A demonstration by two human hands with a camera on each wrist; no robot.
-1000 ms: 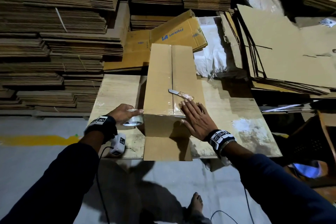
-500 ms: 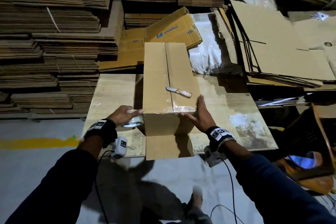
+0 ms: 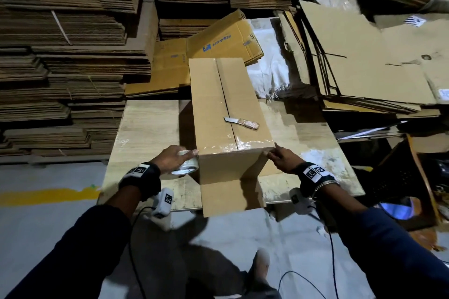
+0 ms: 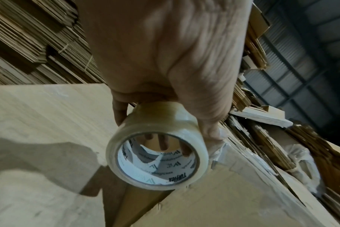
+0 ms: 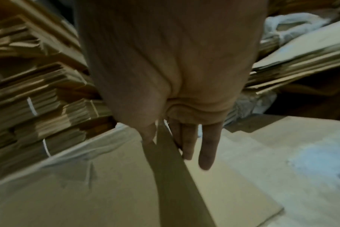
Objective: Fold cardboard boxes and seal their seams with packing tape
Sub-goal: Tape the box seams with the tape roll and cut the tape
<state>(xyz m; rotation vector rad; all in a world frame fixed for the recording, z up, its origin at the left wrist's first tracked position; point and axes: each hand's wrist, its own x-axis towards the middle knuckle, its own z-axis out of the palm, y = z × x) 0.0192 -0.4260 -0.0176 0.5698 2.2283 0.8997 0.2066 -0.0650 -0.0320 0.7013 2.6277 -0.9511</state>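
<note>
- Box [image 3: 230,109]: long plain brown corrugated carton, lying lengthwise on the wooden table [image 3: 145,124], near end overhanging toward the person; one unfolded flap [image 3: 232,195] hangs down from that end
- Top seam runs the length of the box under glossy clear tape; a second strip crosses the near top edge from left corner to right corner, wrinkled and catching light
- Left hand [image 3: 170,159]: grips the tape roll [image 3: 185,166] against the near-left corner of the box, thumb over the rim and fingers curled through the core (wrist view shows fingertips inside the printed white liner). Held tight to the corner, probably so the strip stays taut and attached
- Tape roll [image 4: 156,147]: clear film on a cardboard core, smooth, slightly yellowish where layered
- Right hand [image 3: 281,156]: at the near-right corner, thumb and forefinger pinching the vertical box edge, remaining fingers extended and loosely together down the right wall [image 5: 196,142]; judged to be pressing the tape end around the corner
- Knife [image 3: 241,123]: short blade, pale wrapped handle, lying across the top seam, clear of both hands (parked within reach for cutting, presumably)
- Surroundings: strapped stacks of flat cardboard [image 3: 68,56] at far left, loose flattened sheets [image 3: 364,60] at far right, a printed yellow flat box [image 3: 218,43] beyond the table
</note>
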